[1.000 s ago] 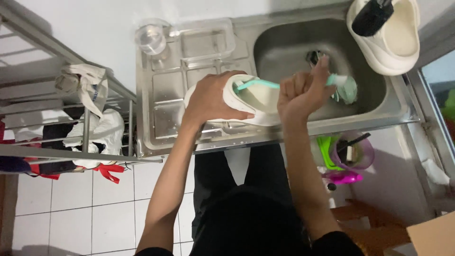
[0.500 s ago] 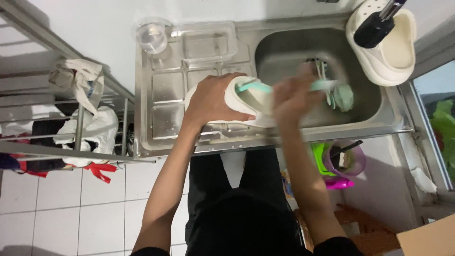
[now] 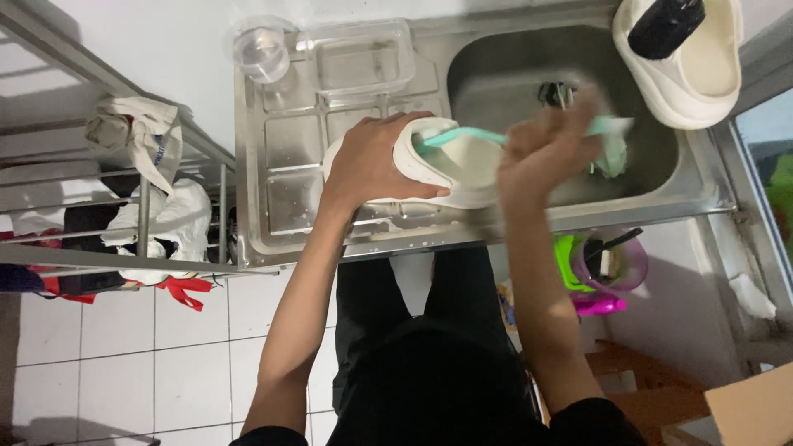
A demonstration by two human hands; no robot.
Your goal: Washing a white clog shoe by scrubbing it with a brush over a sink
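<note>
Metal bars of a rack (image 3: 149, 215) fill the far left of my view, with pale cloths (image 3: 157, 206) bunched on them and a red strap (image 3: 186, 291) hanging at the lower edge over the white tiled floor (image 3: 124, 347). Next comes the steel sink unit (image 3: 281, 206); on its ribbed drainboard, at the back, I see a clear cup (image 3: 260, 51) and just beside it a clear square tub (image 3: 363, 59).

My left hand (image 3: 372, 161) is wrapped over the heel end of a white clog (image 3: 454, 169), fingers (image 3: 413, 190) curled around its side and thumb on the rim, so the shoe is held tilted at the edge where drainboard meets basin. A mint-green brush (image 3: 462, 136) reaches into the clog's opening. My right hand (image 3: 545, 153) is closed in a fist around the brush's handle (the hand is motion-blurred, so I cannot make out each finger), and it sits over the front of the basin (image 3: 512, 74).

Further right, a second white clog (image 3: 694, 74) stands at the back corner of the sink, a black tap head (image 3: 665, 25) over it. Below the sink's front edge sit a purple cup (image 3: 615, 264) with dark tools in it and a bright green thing (image 3: 568, 260) just beside.
</note>
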